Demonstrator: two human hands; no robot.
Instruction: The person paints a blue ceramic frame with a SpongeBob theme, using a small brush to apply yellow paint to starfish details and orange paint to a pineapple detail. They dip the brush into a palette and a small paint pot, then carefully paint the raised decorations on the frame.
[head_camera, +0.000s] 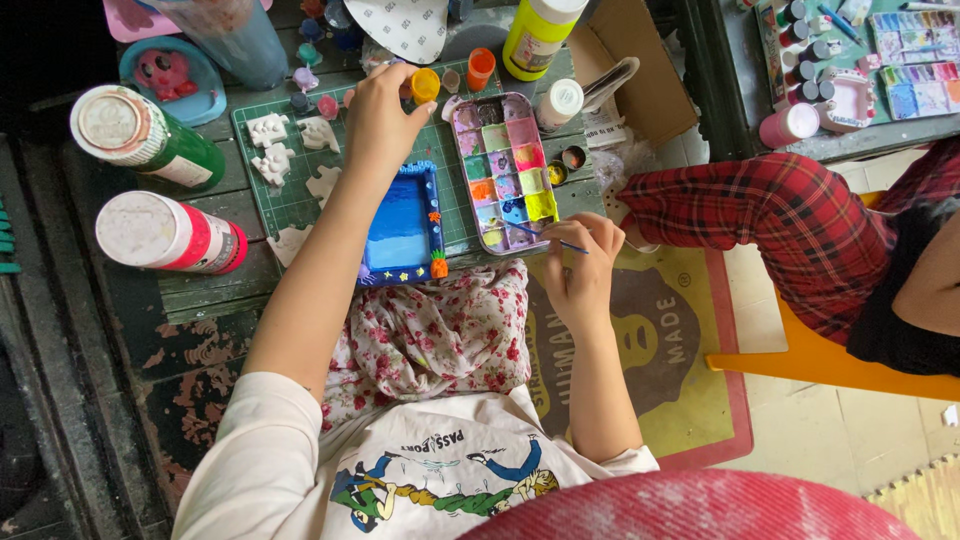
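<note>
My left hand (382, 118) reaches out over the green cutting mat (262, 205), its fingers closed on a small paint pot with a yellow lid (425, 84). Just below it lies a small tray painted in blue bands (398, 228) with tiny coloured figures on its rim. My right hand (580, 262) grips a thin blue paintbrush (553, 238), its tip over the lower end of a metal paint palette (505, 170) full of mixed colours. Several unpainted white plaster shapes (272, 150) lie on the mat's left part.
Two large paint bottles, green (150, 140) and red (170, 235), lie at the left. A yellow-green bottle (538, 35) and an orange-lidded pot (481, 68) stand behind the palette. A person in red plaid trousers (790, 225) sits at the right on an orange stool (840, 365).
</note>
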